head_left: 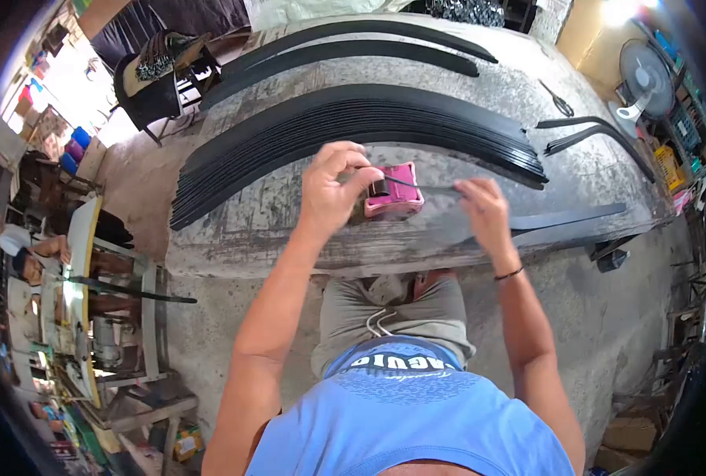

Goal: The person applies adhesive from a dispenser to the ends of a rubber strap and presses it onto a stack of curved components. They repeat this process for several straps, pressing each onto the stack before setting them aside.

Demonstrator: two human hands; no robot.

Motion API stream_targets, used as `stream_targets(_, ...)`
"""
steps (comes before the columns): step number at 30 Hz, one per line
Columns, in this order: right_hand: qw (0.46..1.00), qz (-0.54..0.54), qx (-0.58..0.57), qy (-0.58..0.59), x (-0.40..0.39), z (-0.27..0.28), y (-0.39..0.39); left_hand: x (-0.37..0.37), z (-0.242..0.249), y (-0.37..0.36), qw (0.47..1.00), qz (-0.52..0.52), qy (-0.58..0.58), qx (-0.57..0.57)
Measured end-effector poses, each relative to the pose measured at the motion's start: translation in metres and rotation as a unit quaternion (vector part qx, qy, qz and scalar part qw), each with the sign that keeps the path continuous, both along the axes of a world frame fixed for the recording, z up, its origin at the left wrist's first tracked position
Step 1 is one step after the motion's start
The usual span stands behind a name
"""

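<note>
My left hand (333,186) is closed, thumb and fingers pinched on one end of a thin black strip (428,188) with a dark, shiny piece (379,189) just below the thumb. The strip runs across to my right hand (486,208), whose fingers are closed on its other part. Beneath it a pink block-like object (402,198) with pale edges sits on the worn grey table (266,210). Past the right wrist, a loose black strip (571,216) lies along the near table edge. Motion blurs the strip near the right fingers.
A wide row of black strips (353,115) lies beyond my hands, with more strips (353,51) behind it. Scissors (558,99) and short strips (599,131) are at the right, near a fan (646,75). Another person (40,258) sits at a yellow-edged table (91,301) on the left.
</note>
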State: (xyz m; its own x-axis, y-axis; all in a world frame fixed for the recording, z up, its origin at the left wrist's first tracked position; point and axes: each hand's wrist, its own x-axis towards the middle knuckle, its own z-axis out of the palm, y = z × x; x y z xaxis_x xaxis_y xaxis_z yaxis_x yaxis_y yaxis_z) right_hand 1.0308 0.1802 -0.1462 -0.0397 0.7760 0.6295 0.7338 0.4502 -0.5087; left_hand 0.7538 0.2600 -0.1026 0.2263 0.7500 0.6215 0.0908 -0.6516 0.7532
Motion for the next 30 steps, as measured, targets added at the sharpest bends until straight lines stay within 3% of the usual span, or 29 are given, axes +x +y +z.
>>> stream_targets(1, 0.999, 0.001, 0.035, -0.002, 0.004, 0.014, 0.007, -0.009, -0.004, 0.008, 0.996, 0.036, 0.076, 0.041)
stream_targets(2, 0.998, -0.005, 0.066, -0.011, 0.01, 0.018, 0.017, -0.01, -0.012, 0.015, 0.995, 0.037, 0.082, 0.038)
stream_targets(4, 0.988, -0.025, 0.092, -0.123, 0.011, 0.052, 0.031, -0.013, -0.029, 0.028, 0.977, 0.009, 0.193, 0.089)
stream_targets(7, 0.976, -0.016, 0.102, -0.192, 0.011, 0.088, 0.043, -0.004, -0.045, 0.036, 0.97, -0.017, 0.238, 0.041)
stream_targets(17, 0.944, -0.003, 0.12, -0.307, -0.003, 0.102, 0.065, 0.014, -0.069, 0.052, 0.961, 0.005, 0.276, 0.017)
stream_targets(30, 0.943, -0.004, 0.072, -0.326, -0.008, 0.097, 0.07, 0.011, -0.08, 0.054, 0.959, 0.008, 0.284, -0.005)
